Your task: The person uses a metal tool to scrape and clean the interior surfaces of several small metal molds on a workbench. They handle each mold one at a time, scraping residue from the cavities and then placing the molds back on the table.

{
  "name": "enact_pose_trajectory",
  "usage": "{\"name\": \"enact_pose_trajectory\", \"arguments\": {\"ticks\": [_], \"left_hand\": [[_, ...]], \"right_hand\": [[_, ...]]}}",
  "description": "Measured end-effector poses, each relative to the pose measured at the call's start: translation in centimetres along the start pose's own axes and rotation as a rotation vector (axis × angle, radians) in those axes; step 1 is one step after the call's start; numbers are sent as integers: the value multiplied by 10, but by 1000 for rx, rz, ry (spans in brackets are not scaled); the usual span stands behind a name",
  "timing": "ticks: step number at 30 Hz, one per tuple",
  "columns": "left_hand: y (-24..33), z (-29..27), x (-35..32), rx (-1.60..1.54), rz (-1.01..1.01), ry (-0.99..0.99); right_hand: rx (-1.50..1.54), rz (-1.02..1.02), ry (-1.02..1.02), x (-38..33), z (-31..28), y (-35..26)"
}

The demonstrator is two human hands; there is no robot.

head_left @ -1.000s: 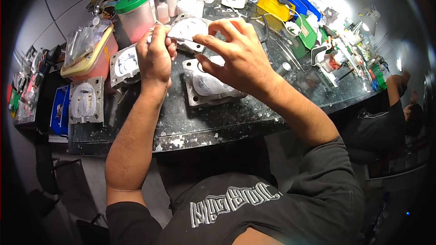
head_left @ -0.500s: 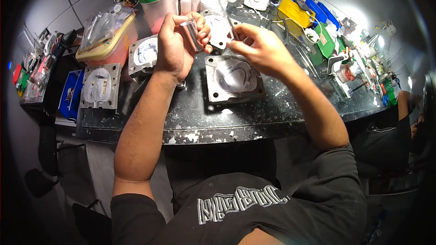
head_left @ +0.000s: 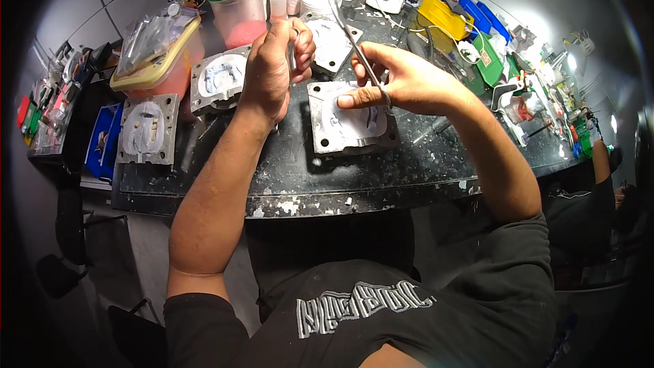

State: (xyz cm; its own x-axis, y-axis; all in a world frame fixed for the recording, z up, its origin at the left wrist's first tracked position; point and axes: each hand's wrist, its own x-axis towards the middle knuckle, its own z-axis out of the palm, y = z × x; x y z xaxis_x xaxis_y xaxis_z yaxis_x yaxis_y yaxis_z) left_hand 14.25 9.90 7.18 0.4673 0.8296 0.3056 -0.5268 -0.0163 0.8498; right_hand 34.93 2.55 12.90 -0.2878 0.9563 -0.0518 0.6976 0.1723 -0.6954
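Observation:
My left hand [head_left: 276, 58] is closed in an upright fist above the bench. Its fingers wrap round a small shiny metal cylinder [head_left: 292, 54], which they mostly hide. In my right hand [head_left: 409, 85] is a slim metal spatula-like tool [head_left: 358, 50], slanting up and away to the left; its exact kind is unclear. The right thumb reaches out over a square metal dental flask half [head_left: 319, 126] filled with white plaster [head_left: 353, 129], which has a curved, arch-shaped hollow. Whether the thumb touches the plaster cannot be told.
More plaster-filled flask halves stand at the left [head_left: 144, 146], beside my left wrist [head_left: 216, 78] and behind [head_left: 334, 44]. A green-lidded tub [head_left: 235, 7] and a yellow-lidded container [head_left: 160, 61] sit at back left. Yellow [head_left: 443, 17] and blue bins [head_left: 485, 17] line the right.
My left hand has turned and closed further round the cylinder, now mostly hidden. My right hand has moved nearer and slightly right, over the flask half, with the tool tilted left.

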Motion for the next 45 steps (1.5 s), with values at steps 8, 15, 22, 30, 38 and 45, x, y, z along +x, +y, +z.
{"name": "enact_pose_trajectory", "arguments": {"ticks": [8,15,22,30,38,45], "left_hand": [[2,12,-6,11,77,6],[2,20,-12,139,267,15],[0,21,-11,220,369,38],[-3,15,-10,384,470,41],[-2,22,-14,370,465,52],[-1,19,-12,394,513,53]], "right_hand": [[-366,-2,-74,4,-46,-18],[-653,68,-114,4,-74,-52],[-725,66,-101,6,-67,-69],[-723,101,-93,12,-69,-71],[-780,69,-115,11,-65,-72],[-859,-43,-25,14,-59,-69]]}}
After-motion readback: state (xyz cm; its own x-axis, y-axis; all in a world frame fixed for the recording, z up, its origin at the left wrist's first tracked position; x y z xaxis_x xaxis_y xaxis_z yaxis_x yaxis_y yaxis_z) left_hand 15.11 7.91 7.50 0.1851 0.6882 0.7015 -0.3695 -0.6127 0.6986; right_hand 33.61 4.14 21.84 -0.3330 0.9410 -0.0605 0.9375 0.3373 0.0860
